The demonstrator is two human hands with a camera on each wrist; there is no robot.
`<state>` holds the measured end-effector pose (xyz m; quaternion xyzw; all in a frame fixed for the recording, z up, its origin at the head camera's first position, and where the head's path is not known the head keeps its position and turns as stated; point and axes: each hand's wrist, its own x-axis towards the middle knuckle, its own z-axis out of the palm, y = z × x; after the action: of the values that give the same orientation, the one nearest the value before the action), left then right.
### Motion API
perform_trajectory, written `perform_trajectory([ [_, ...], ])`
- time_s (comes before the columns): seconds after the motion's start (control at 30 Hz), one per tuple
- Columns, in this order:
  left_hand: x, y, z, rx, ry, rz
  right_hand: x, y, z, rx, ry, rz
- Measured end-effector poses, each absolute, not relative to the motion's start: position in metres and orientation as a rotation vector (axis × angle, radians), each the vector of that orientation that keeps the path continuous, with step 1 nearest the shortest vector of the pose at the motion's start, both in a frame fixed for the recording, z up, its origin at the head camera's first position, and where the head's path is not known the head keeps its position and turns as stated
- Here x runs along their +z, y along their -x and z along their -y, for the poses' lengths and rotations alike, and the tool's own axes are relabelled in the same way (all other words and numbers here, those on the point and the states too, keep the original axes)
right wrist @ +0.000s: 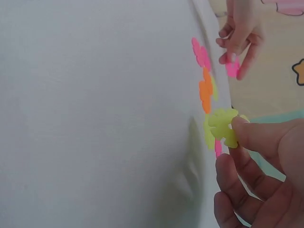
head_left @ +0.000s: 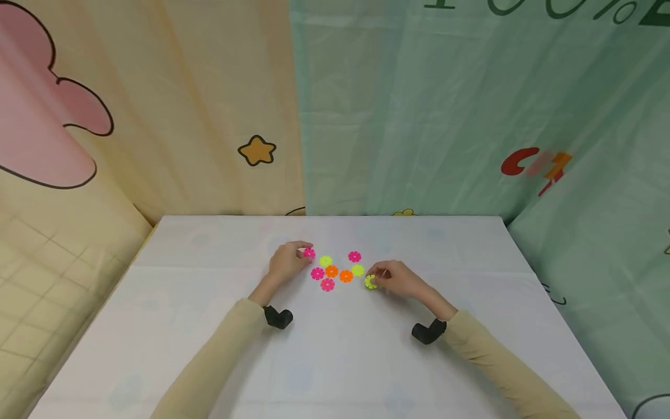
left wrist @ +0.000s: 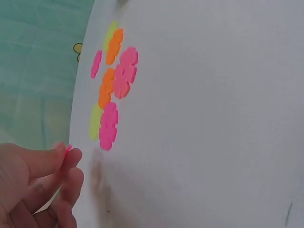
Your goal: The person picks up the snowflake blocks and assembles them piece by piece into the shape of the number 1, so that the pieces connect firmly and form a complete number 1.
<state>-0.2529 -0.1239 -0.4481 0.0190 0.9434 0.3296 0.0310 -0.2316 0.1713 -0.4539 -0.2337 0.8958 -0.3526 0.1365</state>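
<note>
My left hand [head_left: 288, 262] pinches a pink flower-shaped disc [head_left: 309, 253] between thumb and finger; only a thin edge of it shows in the left wrist view. Thumb and fingers of my right hand [head_left: 402, 280] grip a yellow-green flower-shaped disc [right wrist: 222, 127], raised off the table. Between the hands lie more notched plastic discs: two orange discs [head_left: 346, 276] side by side, two yellow-green discs [head_left: 325, 261], and three pink discs [head_left: 327, 284]. One of the pink discs [head_left: 354, 256] lies farther back, apart from the other two.
A white cloth covers the table [head_left: 335, 361], whose far edge meets a hanging curtain [head_left: 398, 116] in beige and green. Curtains also hang at both sides. Each wrist wears a black camera mount [head_left: 429, 331].
</note>
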Motion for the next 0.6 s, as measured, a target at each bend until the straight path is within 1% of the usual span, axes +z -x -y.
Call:
perform_trajectory([
  [0.27, -0.440, 0.245, 0.114, 1.135, -0.142, -2.866, -0.449, 0.235, -0.160, -1.150, 0.567, -2.683],
  [0.6, -0.438, 0.239, 0.106, 1.298, -0.138, -2.838, -0.445, 0.237, -0.147, -1.327, 0.450, -2.690],
])
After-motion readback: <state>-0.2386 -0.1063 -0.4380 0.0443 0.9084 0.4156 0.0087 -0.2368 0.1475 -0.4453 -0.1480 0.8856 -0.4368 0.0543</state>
